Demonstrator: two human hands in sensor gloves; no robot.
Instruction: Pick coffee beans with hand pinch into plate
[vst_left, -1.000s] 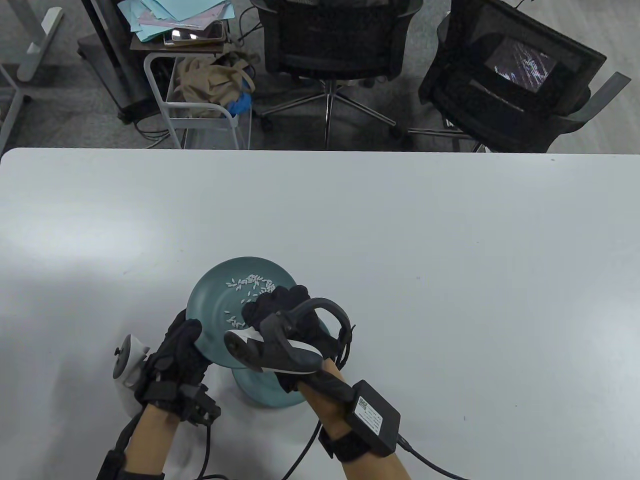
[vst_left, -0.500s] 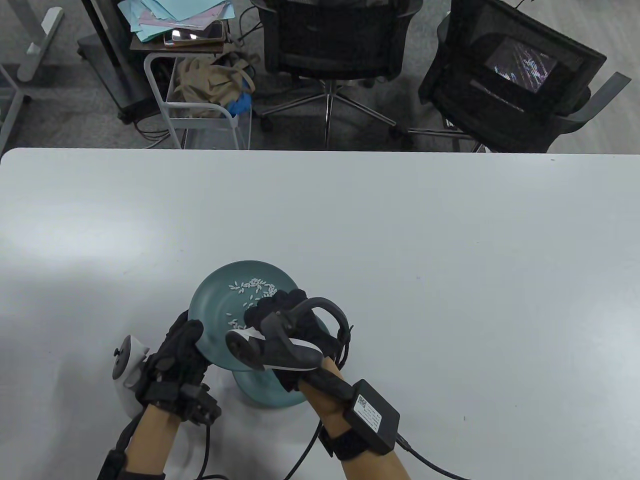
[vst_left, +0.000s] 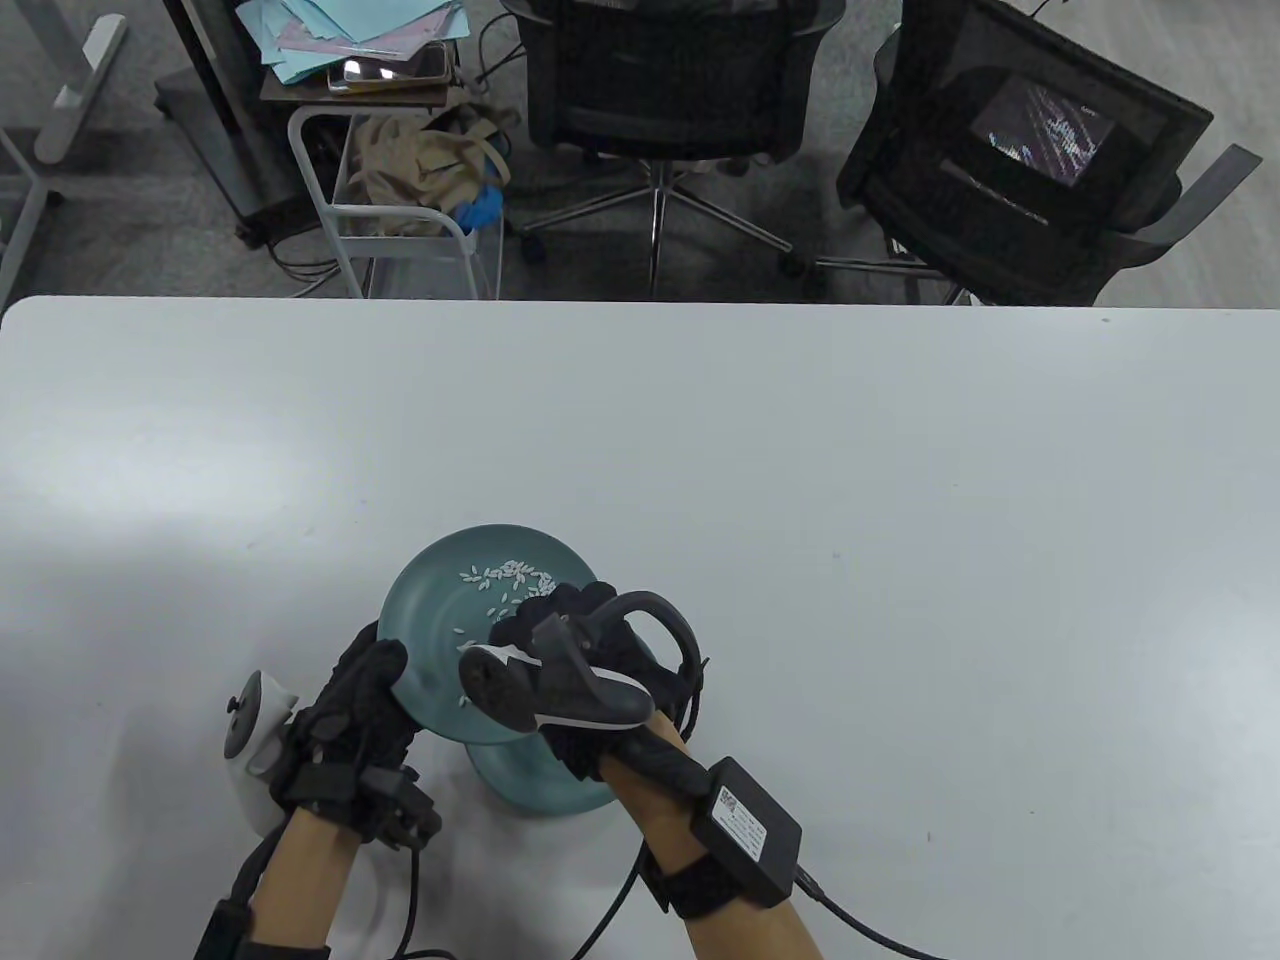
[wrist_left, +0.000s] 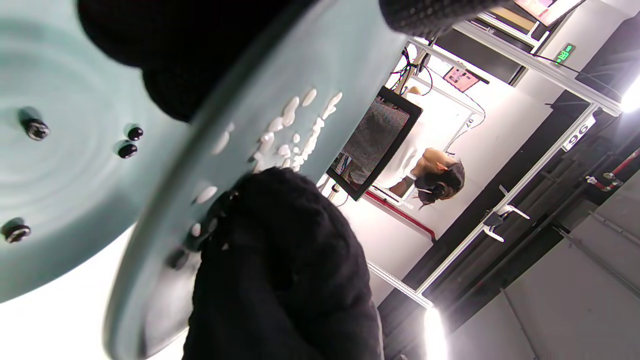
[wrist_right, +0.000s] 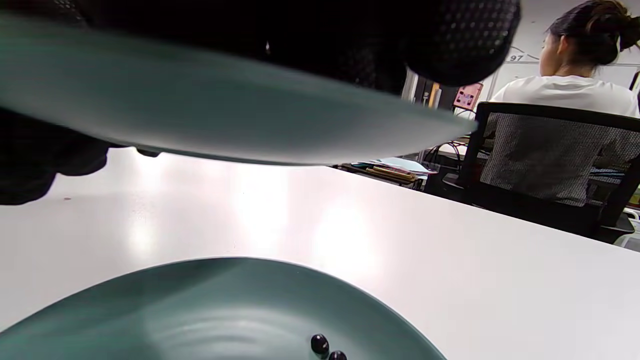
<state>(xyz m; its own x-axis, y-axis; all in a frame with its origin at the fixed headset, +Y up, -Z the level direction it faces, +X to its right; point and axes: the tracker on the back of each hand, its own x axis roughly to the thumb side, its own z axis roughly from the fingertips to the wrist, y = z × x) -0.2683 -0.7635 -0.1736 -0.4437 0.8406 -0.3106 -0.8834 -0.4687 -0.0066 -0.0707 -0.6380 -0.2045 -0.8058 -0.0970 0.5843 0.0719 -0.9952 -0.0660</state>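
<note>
My left hand grips the near-left rim of a teal plate and holds it tilted above the table. White grains lie on its far part. My right hand reaches over this plate, its fingertips on the surface among the grains; whether it pinches anything is hidden. A second teal plate lies on the table under the first. In the left wrist view it holds a few dark coffee beans. The right wrist view shows two beans on it, below the raised plate.
The white table stretches wide to the right and far side. A black box with a cable sits on my right wrist. Office chairs and a wire cart stand beyond the table's far edge.
The raised plate and my right hand have sunk slightly toward me. The tracker on my right hand has turned a little. My left hand keeps its grip.
</note>
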